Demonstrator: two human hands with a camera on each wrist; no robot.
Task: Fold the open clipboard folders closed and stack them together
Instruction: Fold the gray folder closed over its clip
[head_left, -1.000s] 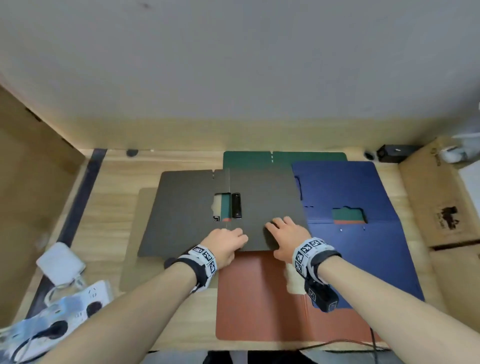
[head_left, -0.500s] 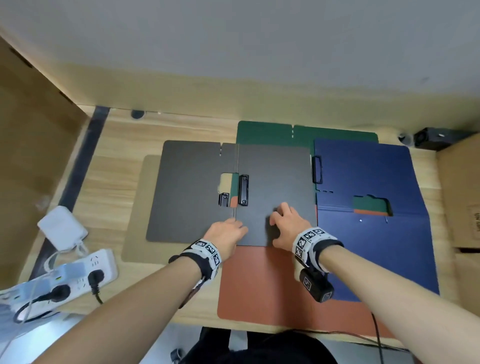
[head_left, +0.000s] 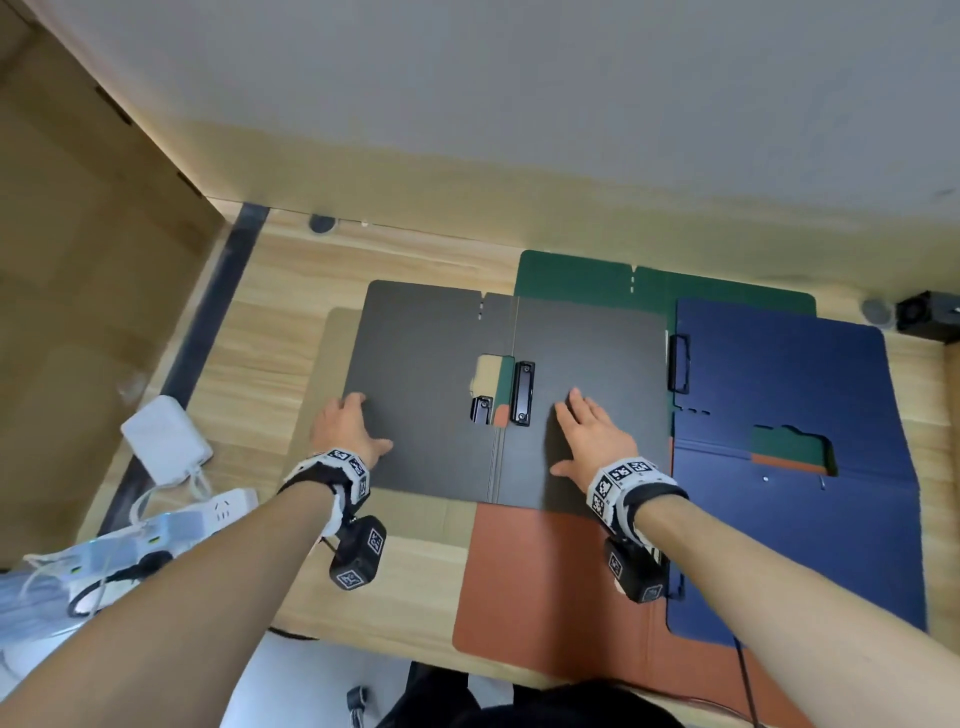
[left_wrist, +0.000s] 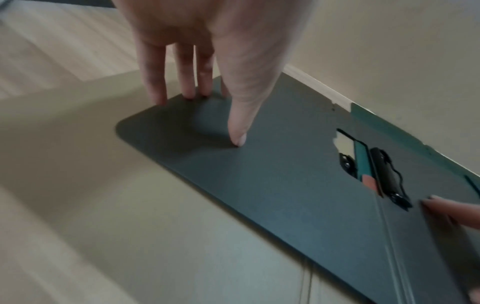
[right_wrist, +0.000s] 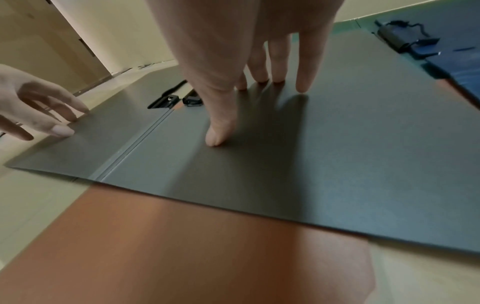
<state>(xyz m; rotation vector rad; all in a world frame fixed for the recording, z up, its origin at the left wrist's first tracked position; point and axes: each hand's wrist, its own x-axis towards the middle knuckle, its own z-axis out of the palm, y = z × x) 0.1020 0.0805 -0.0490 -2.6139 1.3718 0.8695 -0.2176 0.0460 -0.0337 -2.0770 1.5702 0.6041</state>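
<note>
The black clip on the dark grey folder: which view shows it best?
The head view: the black clip shows whole from above, beside the fold of the dark grey folder. The left wrist view shows it slanted and slightly blurred; the right wrist view shows it small, partly behind the right hand.

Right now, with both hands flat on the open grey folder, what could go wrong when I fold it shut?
The grey folder overlaps the green folder and orange folder; lifting its flap may drag them. The left hand at its outer edge could slip. The black clip near the spine might catch the flap.

bare desk (head_left: 415, 587) nearside, charger (head_left: 166, 441) left
</note>
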